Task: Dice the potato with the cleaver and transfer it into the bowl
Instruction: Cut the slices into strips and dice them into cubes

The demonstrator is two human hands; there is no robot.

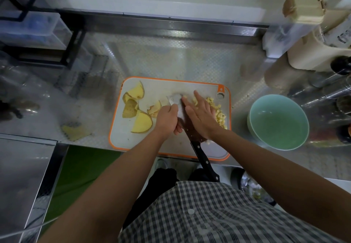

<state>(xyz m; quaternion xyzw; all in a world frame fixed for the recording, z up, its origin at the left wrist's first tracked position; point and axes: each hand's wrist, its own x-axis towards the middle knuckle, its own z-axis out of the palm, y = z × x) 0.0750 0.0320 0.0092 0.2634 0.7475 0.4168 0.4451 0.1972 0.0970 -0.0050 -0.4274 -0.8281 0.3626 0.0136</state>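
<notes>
Although a heap of potato dice (218, 114) already lies on the right side of the cutting board (123, 138), we judge the task a little past halfway at best. The bowl (262, 107) stands on the table (171, 58) just beside the board's right edge and shows only its green inside. We can see no dice in it, so the transfer is not yet done. On the board's left lie several larger potato slabs (142, 123), some with skin on them, all uncut. We cannot tell whether they are meant for dicing or are trimmings.

The cleaver (175, 100) lies with its blade on the board between the two hands, its black handle free and jutting over the near edge toward the body. The left hand (167, 119) has its fingers curled round the blade at the spine, grasping it. The right hand (201, 115) is released and flat, fingers straight, resting on the dice just beside the blade.

We read this as gathering, with the dice being swept against or onto the blade for carrying. What is left, then, is to lift the load across to the bowl and possibly to cut the slabs.
</notes>
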